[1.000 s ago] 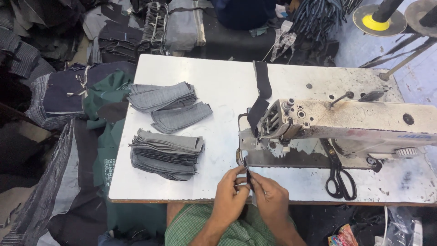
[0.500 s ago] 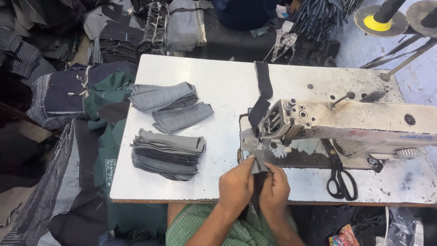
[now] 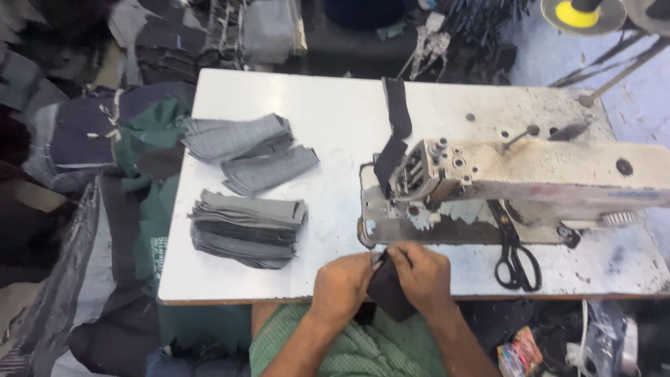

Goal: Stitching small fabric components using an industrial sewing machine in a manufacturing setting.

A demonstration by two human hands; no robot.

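Garment workshop: sewing machine (image 3: pixel 530 174), stacked cut fabric pieces (image 3: pixel 248 227), scissors (image 3: pixel 516 258).

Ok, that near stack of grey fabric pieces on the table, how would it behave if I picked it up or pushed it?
The stack of grey fabric pieces would probably be floppy: its thin layers already sag and fan at the edges. It looks light for its bulk. Pushed across the smooth white table, it would likely shear and spread rather than slide as one block, since the layers appear loose.
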